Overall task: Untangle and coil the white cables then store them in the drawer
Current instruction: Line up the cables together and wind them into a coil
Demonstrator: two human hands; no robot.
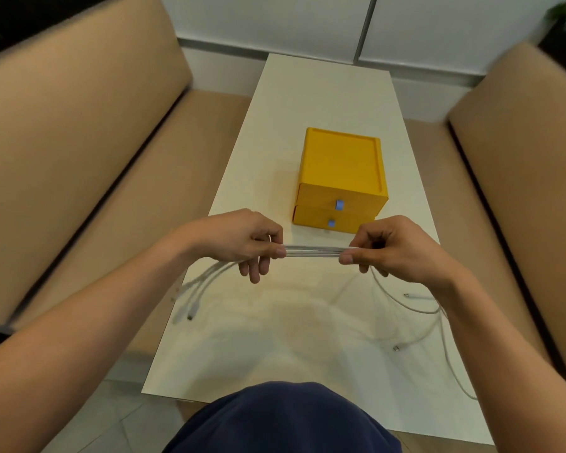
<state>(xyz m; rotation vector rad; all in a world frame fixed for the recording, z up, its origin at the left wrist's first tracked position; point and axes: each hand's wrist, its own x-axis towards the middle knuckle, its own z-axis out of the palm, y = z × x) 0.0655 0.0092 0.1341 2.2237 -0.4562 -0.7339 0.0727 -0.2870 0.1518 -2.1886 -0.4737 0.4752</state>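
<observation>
Both hands, left hand (242,243) and right hand (392,250), pinch the cables (311,251) taut over the table (307,338), so we're mid-straightening. Coiling's probably next; drawer (339,199) looks closed.

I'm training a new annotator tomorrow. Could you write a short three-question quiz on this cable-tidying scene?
1. True or false: a coiled cable lies on top of the yellow drawer unit.
2. What do the left hand and right hand hold between them?
A) a straight stretch of the white cables
B) a drawer
C) nothing
3. How many blue handles show on the unit's front?

Key: 1 false; 2 A; 3 two.
</observation>
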